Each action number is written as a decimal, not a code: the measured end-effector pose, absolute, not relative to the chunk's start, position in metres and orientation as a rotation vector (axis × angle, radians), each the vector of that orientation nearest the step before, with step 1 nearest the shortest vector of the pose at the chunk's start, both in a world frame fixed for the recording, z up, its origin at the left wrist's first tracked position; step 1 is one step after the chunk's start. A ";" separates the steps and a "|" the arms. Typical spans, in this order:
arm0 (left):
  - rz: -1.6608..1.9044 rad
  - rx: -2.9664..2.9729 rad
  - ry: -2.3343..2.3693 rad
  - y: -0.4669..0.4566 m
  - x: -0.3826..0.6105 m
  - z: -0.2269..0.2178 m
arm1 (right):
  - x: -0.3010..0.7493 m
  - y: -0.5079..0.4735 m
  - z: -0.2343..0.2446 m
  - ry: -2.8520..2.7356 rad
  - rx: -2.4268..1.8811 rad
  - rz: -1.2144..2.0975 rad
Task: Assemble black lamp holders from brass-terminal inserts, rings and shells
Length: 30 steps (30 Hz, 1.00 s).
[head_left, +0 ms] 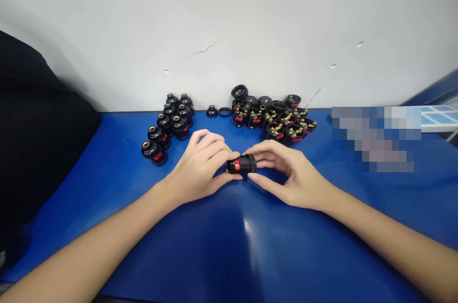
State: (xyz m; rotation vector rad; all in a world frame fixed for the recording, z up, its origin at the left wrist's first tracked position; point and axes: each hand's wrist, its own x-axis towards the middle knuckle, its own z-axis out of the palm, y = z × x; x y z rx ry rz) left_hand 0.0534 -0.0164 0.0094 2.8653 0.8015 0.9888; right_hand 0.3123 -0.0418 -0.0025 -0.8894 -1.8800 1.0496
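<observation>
Between my two hands, low over the blue table, a black lamp holder [244, 164] with a red switch tab lies on its side. The fingertips of my left hand [200, 167] pinch its left end, where a bit of brass shows. Around its right end, at a wider black collar, curl the thumb and fingers of my right hand [295, 176]. Behind my left hand, several capped lamp holders [165, 124] stand upright in two rows. Beyond my right hand is a cluster of uncapped lamp holders [275, 130] with bent brass contacts showing on top.
A small black cap [212, 111] and a black ring [224, 112] lie near the white wall [229, 26]. More loose caps [239, 92] sit among the uncapped holders. Dark fabric [32, 121] borders the table's left side. At right, a pixelated patch hides something.
</observation>
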 end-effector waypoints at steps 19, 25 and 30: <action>0.418 2.746 1.127 -0.001 0.021 0.023 | 0.314 -0.037 -0.006 -1.884 -0.896 0.888; 0.923 2.316 1.233 -0.005 0.038 0.022 | 0.314 -0.037 -0.006 -1.872 -0.885 0.844; 0.909 1.679 1.107 -0.014 0.056 0.016 | 0.314 -0.037 -0.005 -1.878 -0.844 0.799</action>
